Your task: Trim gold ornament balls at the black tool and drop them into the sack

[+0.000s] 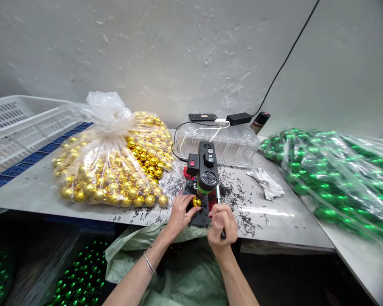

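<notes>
My left hand [181,212] pinches a shiny gold ball [196,202] between thumb and fingers. The ball sits under the head of a small black bench press machine [207,170] with a red switch at its side. My right hand [222,225] is wrapped round the lever handle [223,234] at the machine's right. Just left of the machine stands a tied clear plastic bag [110,140] full of gold balls, with more loose gold balls [150,163] showing through an opening behind it. The machine's dark base plate [200,219] is partly hidden by my hands.
Black shreds [242,199] litter the white table [293,216]. White gloves [266,183] lie to the right, near a bag of green balls [332,174]. Behind the machine is a clear plastic tray stack [239,146]. A white crate [35,110] stands left; a green sack [185,272] hangs below the edge.
</notes>
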The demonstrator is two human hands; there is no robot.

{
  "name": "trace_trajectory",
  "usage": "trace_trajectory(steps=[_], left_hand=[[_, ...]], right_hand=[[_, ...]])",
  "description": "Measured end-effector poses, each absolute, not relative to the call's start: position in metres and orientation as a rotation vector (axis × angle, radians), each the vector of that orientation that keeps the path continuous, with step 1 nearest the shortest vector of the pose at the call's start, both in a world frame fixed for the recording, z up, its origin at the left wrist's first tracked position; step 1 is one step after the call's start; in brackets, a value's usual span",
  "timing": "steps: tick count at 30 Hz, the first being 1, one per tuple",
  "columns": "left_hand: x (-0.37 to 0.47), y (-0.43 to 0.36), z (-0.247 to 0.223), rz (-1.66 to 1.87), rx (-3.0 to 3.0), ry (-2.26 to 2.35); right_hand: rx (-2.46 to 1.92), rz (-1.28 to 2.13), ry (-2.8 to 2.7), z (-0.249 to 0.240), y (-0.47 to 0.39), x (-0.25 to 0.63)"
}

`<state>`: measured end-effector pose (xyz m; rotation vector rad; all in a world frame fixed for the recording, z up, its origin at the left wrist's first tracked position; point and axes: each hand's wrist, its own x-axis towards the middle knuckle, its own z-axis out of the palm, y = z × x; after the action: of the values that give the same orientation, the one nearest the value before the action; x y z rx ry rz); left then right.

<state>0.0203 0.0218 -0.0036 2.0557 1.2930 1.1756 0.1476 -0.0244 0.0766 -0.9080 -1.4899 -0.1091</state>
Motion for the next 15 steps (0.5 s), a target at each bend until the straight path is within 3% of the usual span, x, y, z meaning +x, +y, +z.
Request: trace_trajectory(steps=[4,8,12,15], left_hand=[[0.006,-0.008,-0.001,1.133,2.165,1.169],[-0.017,-0.030,0.008,1.004,2.342,1.143],[-0.037,0.014,0.040,0.984,2.336,1.595],[-0.048,0.070,0.064,0.696,2.200,1.981]], right_hand=[[-1.000,0.060,-1.474,0.115,-0.028,0.147],[-0.990,0.051,-1.474,0.119,-0.030,0.147],[-0.963,-0.009,-1.461,0.103,-0.029,0.145],[-0.959,-0.038,-1.475,0.098,-0.029,0.145]])
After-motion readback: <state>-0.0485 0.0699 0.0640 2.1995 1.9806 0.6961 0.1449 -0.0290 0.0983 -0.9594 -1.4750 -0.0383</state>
